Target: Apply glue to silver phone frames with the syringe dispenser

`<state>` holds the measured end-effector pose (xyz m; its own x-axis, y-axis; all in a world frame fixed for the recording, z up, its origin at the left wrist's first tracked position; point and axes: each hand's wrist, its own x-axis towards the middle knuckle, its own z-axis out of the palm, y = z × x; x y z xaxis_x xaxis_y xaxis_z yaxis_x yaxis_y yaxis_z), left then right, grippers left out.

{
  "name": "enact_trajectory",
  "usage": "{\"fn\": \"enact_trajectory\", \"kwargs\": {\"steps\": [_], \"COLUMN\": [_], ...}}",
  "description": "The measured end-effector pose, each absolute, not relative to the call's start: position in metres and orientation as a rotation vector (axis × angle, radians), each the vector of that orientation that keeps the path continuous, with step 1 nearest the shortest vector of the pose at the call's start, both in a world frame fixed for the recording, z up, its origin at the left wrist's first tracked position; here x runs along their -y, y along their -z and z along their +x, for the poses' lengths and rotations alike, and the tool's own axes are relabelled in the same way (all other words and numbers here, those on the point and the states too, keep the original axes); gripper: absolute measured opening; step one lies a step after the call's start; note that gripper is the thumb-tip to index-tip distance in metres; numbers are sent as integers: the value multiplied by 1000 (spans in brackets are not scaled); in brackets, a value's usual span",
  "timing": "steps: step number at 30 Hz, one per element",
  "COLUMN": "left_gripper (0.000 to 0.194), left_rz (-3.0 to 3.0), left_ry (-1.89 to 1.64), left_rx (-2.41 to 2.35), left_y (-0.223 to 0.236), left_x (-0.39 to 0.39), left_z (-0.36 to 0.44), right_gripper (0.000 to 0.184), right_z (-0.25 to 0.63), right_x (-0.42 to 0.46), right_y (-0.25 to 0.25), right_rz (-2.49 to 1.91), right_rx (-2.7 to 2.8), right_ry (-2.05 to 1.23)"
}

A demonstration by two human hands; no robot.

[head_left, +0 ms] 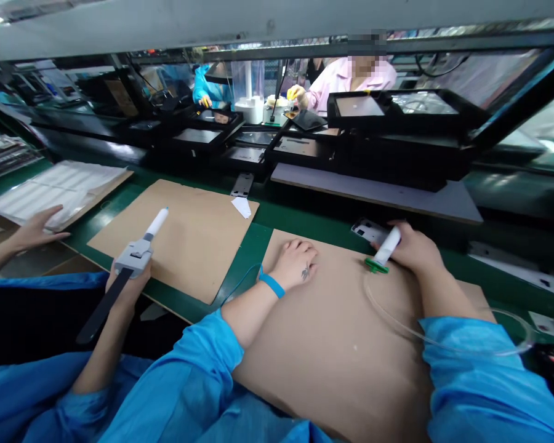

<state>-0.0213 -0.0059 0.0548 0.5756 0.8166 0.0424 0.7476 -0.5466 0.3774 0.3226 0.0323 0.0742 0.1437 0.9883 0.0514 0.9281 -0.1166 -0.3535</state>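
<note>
My right hand is closed around a white dispensing syringe with a green cap on its near end. A clear tube runs from the cap and loops back past my right forearm. Just left of that hand lies a light phone frame, partly under or behind the fingers; whether they touch it I cannot tell. My left hand, with a blue wristband, rests on the brown cardboard sheet. Its fingers are curled in loosely, and nothing shows in them.
To my left, a co-worker's hand holds a grey-white tool above another cardboard sheet. The co-worker's other hand is near white trays. Black trays stand along the back. A long pale part lies right.
</note>
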Motion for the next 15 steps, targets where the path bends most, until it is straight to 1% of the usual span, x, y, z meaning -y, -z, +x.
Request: {"fn": "enact_trajectory", "kwargs": {"steps": [2,5,8,11,13,15], "left_gripper": [33,36,50,63,69,71], "left_rz": [2485,2470,2423,2391,2400,2415], "left_ry": [-323,-362,-433,-478,-463,-430], "left_rx": [-1275,-1279,-1331,-1347,-1309,-1253], "left_y": [-55,-55,-54,-52,-52,-52], "left_x": [6,6,8,9,8,7], "left_z": [-22,-22,-18,-15,-15,-17], "right_gripper": [47,60,67,73,80,84], "right_z": [313,288,253,224,216,217], "right_x": [-24,-6,22,53,71,83], "right_y": [-87,-102,-105,-93,-80,-65], "right_rz": [-2210,-2279,-2305,-2223,-2076,-1839], "right_rx": [1814,1768,1818,1881,1884,1835], "right_ry": [-175,-152,-310,-486,-630,-819]}}
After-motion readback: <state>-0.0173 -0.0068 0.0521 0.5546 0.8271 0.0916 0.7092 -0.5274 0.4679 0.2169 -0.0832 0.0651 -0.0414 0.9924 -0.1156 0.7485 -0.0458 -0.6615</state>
